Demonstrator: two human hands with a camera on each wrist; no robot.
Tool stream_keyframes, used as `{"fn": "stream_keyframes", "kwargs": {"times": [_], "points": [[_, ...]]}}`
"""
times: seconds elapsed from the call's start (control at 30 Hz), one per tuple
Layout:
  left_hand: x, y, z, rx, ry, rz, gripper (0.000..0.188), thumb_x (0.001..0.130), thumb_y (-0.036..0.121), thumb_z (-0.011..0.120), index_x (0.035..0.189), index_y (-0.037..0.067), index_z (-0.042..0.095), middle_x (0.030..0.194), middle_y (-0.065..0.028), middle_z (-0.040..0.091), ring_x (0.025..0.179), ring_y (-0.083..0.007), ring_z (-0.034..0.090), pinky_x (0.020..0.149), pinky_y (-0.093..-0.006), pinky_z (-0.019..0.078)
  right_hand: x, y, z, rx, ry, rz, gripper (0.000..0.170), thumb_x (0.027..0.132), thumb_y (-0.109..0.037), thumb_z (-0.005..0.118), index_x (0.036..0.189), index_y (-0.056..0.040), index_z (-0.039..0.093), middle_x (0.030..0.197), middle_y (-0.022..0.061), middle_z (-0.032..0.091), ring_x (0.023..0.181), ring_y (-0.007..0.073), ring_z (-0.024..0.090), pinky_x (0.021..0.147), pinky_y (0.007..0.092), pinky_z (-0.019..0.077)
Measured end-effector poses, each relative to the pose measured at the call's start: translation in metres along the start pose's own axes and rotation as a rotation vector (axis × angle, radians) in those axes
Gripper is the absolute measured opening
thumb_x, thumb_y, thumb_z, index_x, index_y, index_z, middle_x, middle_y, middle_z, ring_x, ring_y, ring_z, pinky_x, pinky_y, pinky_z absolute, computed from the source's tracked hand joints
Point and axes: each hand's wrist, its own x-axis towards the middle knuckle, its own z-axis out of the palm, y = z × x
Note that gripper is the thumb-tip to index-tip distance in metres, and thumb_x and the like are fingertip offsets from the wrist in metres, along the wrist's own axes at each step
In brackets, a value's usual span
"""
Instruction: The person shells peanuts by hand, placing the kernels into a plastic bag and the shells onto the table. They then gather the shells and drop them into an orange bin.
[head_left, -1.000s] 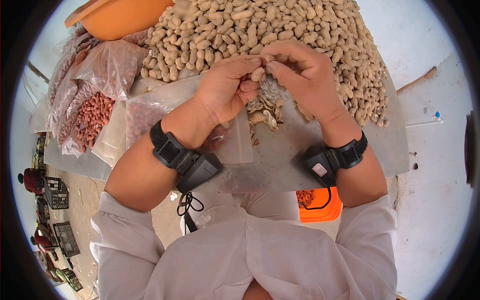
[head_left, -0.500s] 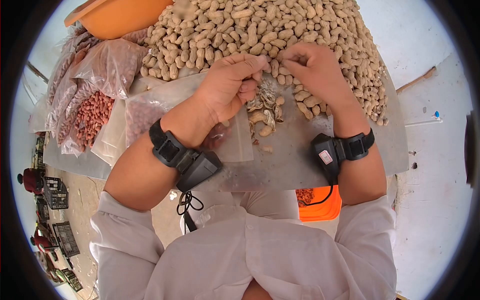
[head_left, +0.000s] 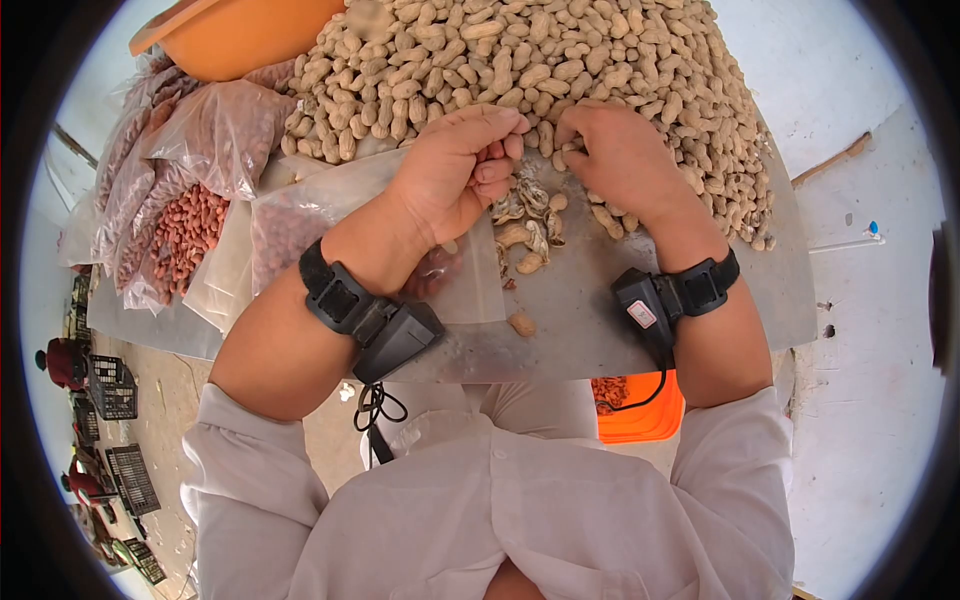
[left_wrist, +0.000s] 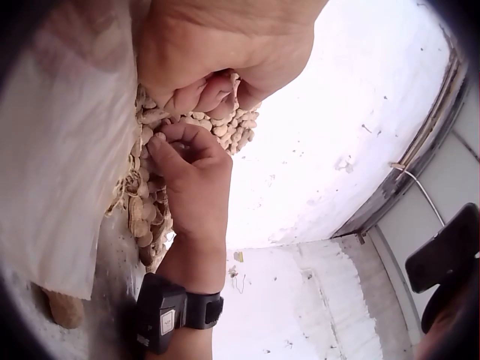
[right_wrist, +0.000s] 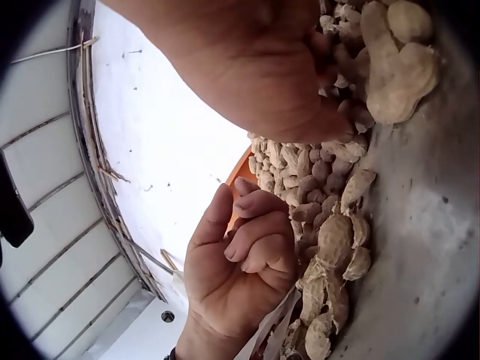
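Observation:
My left hand (head_left: 445, 175) is held over the front of the peanut pile (head_left: 590, 60), thumb against its curled fingers. Reddish peanut kernels (head_left: 490, 152) show between those fingers, and the right wrist view shows the left hand (right_wrist: 244, 262) from its palm side. To its right, my right hand (head_left: 625, 160) reaches down at the pile's near edge with bent fingers. In the left wrist view the right hand's (left_wrist: 196, 180) thumb and forefinger come right at unshelled peanuts; I cannot tell whether they pinch one. Broken shells (head_left: 530, 235) lie between the hands.
A clear plastic bag (head_left: 470, 285) lies under my left wrist. Bags of red kernels (head_left: 185, 235) and an orange basin (head_left: 240, 40) stand at the left. One loose shell (head_left: 521, 323) lies near the table's front edge (head_left: 560, 365); below is an orange container (head_left: 640, 415).
My hands were together at a peanut; the right hand has moved away to the right and down to the pile. A shell now lies near the table's front edge. The left hand has barely moved.

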Motion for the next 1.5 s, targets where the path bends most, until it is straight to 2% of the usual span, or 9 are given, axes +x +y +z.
{"fn": "stream_keyframes", "kwargs": {"times": [0.07, 0.17, 0.27, 0.37, 0.53, 0.63, 0.93, 1.17, 1.5], "points": [[0.000, 0.000, -0.001, -0.003, -0.016, 0.015, 0.012, 0.089, 0.012, 0.052, 0.088, 0.002, 0.056, 0.072, -0.0007, 0.051, 0.049, -0.0040, 0.034, 0.042, -0.0164, 0.0278, 0.001, 0.004, 0.005, 0.062, 0.090, 0.009, 0.011, 0.069, -0.007, 0.059, 0.080, -0.0080, 0.062, 0.075, 0.0110, 0.060, 0.075, 0.0301, 0.059, 0.069, 0.0383, 0.0482], [0.000, -0.001, 0.000, 0.006, -0.012, 0.053, 0.009, 0.088, 0.009, 0.053, 0.092, 0.002, 0.058, 0.072, 0.0008, 0.051, 0.050, -0.0036, 0.034, 0.042, -0.0162, 0.0278, 0.002, -0.001, -0.005, 0.420, 0.310, 0.023, 0.011, 0.073, -0.005, 0.060, 0.084, -0.0055, 0.063, 0.073, 0.0089, 0.062, 0.069, 0.0230, 0.061, 0.065, 0.0309, 0.0497], [0.000, -0.002, 0.003, 0.028, 0.005, 0.079, 0.011, 0.086, 0.004, 0.055, 0.097, 0.003, 0.059, 0.072, 0.0021, 0.051, 0.051, -0.0034, 0.035, 0.043, -0.0164, 0.0282, 0.001, -0.007, -0.009, 1.264, 0.206, 0.137, 0.009, 0.077, -0.003, 0.062, 0.086, -0.0020, 0.062, 0.074, 0.0056, 0.063, 0.069, 0.0137, 0.061, 0.063, 0.0232, 0.0491], [-0.001, -0.003, 0.003, 0.050, -0.009, 0.119, 0.014, 0.085, 0.003, 0.057, 0.099, 0.003, 0.060, 0.072, 0.0027, 0.052, 0.052, -0.0032, 0.036, 0.043, -0.0166, 0.0288, 0.001, -0.014, -0.005, 1.510, 0.166, 0.045, 0.008, 0.078, -0.002, 0.064, 0.086, -0.0004, 0.061, 0.077, 0.0034, 0.062, 0.072, 0.0094, 0.060, 0.064, 0.0204, 0.0485], [-0.002, -0.004, 0.007, 0.069, 0.014, 0.195, 0.013, 0.086, 0.004, 0.058, 0.099, 0.002, 0.060, 0.072, 0.0033, 0.052, 0.054, -0.0029, 0.038, 0.044, -0.0166, 0.0296, 0.001, -0.011, 0.002, 1.424, 0.152, 0.034, 0.013, 0.076, -0.001, 0.067, 0.087, -0.0010, 0.061, 0.080, 0.0037, 0.063, 0.073, 0.0093, 0.060, 0.065, 0.0209, 0.0489], [-0.002, -0.005, 0.004, 0.115, 0.001, 0.263, 0.020, 0.082, 0.006, 0.063, 0.101, 0.001, 0.061, 0.082, -0.0015, 0.060, 0.059, -0.0042, 0.048, 0.045, -0.0169, 0.0338, 0.001, -0.010, 0.001, 1.313, 0.133, 0.042, 0.013, 0.076, 0.000, 0.067, 0.088, -0.0006, 0.061, 0.081, 0.0035, 0.063, 0.073, 0.0091, 0.060, 0.065, 0.0214, 0.0494], [-0.004, -0.006, 0.006, 0.484, 0.066, 0.423, 0.013, 0.084, 0.013, 0.063, 0.091, 0.001, 0.064, 0.068, 0.0064, 0.052, 0.058, -0.0007, 0.041, 0.049, -0.0156, 0.0329, -0.001, -0.018, -0.007, 1.324, 0.009, 0.049, 0.020, 0.077, 0.000, 0.062, 0.097, 0.0011, 0.061, 0.080, 0.0046, 0.063, 0.069, 0.0092, 0.060, 0.064, 0.0209, 0.0488], [-0.002, -0.007, 0.000, 0.485, -0.004, 0.456, 0.009, 0.085, 0.011, 0.061, 0.085, 0.002, 0.062, 0.068, 0.0074, 0.049, 0.059, -0.0002, 0.039, 0.049, -0.0153, 0.0310, -0.003, -0.029, -0.009, 1.182, -0.020, 0.027, 0.029, 0.077, 0.001, 0.057, 0.106, -0.0012, 0.061, 0.076, 0.0038, 0.060, 0.063, 0.0094, 0.058, 0.058, 0.0217, 0.0477], [0.001, -0.010, 0.003, 0.330, -0.019, 0.430, 0.011, 0.086, 0.014, 0.060, 0.086, 0.003, 0.061, 0.065, 0.0051, 0.051, 0.052, -0.0017, 0.039, 0.046, -0.0171, 0.0309, -0.005, -0.038, -0.004, 1.220, 0.115, 0.032, 0.023, 0.080, -0.002, 0.058, 0.103, -0.0023, 0.061, 0.075, 0.0049, 0.061, 0.061, 0.0090, 0.058, 0.055, 0.0212, 0.0477]]}}
